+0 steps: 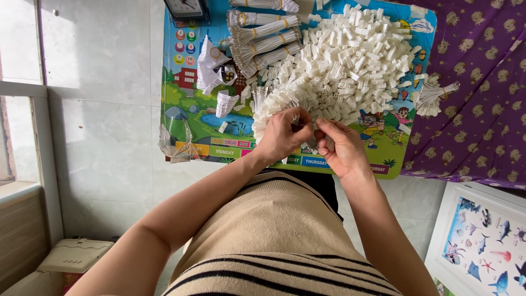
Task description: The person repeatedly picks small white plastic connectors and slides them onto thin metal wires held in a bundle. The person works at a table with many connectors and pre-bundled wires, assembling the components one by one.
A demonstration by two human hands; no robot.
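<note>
Left hand [282, 134]: forearm rises from the lower left, wrist bent, back of hand toward the camera, fingers curled shut around a fan of white wires [271, 107] with metal tips. The fan spreads up and to the left from the fist; its long axis runs from the hand toward the upper left, tips gathered at the fingers.

Right hand [341, 147]: forearm rises from the lower right, palm turned inward, thumb and forefinger pinched together on something small and pale (too small to tell what), just beside the left hand's knuckles, nearly touching them.

Both hands hover over the near edge of a colourful picture board [192, 118] lying on the floor.

Heap of small white plastic blocks [356, 60]: one heap, pieces too many to count, filling the board's upper right and reaching down to the hands.

Bundles of white wire [263, 41] bound with yellow bands: about five, lying at the board's top, long axes running roughly left to right, slightly slanted.

Further loose wire bundle [433, 96]: one, at the board's right edge.

Purple patterned cloth [482, 93]: one, right of the board.

Sea-creature poster [485, 244]: one, lower right.

Clock [185, 7]: one, partly cut off at the top edge.
</note>
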